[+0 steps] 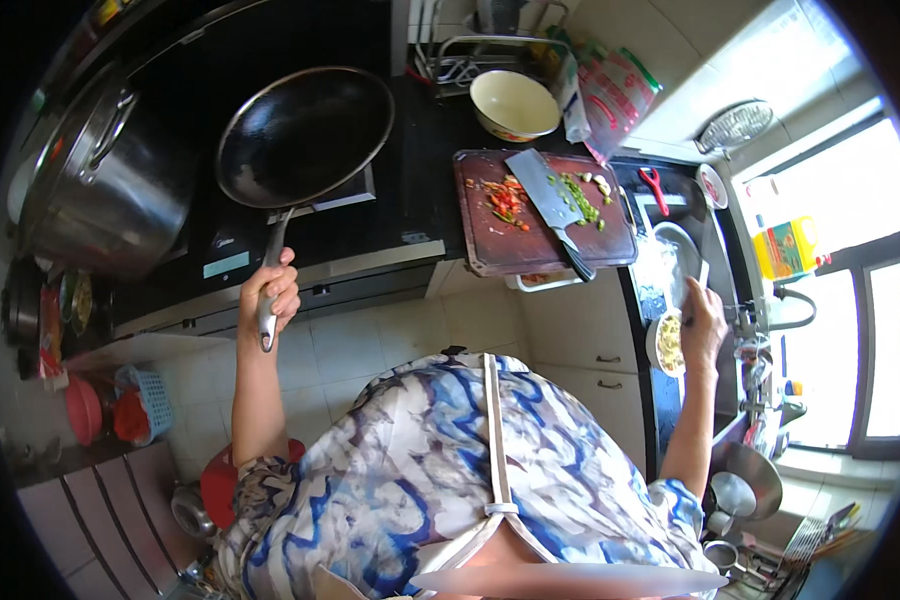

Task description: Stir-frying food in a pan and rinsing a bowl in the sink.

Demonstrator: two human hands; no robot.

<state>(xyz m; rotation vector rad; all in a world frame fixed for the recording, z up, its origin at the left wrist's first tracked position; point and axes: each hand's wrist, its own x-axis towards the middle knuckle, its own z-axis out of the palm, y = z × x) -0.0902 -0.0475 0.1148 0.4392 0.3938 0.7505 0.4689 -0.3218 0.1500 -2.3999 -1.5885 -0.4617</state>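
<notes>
My left hand [271, 294] grips the handle of a dark frying pan [307, 139], which is tilted above the black cooktop. On the right, my right hand [703, 321] holds the end of a long utensil [706, 240], whose far end is hard to make out over the sink side. Beside that hand stands a white bowl of pale yellowish food [669, 343]. Between my hands a cleaver [544, 187] lies on a brown cutting board [495, 251], with chopped red pepper [506, 199], chopped green pepper [586, 201] and garlic cloves [602, 182] around its blade.
A large steel pot [124, 202] stands at the left. Behind the board are a cream enamel bowl [515, 103] and a plastic bag [616, 94]. A red-handled peeler [654, 189] lies near the sink, with a yellow oil jug [784, 249] by the window. A faucet [791, 300] rises at the right.
</notes>
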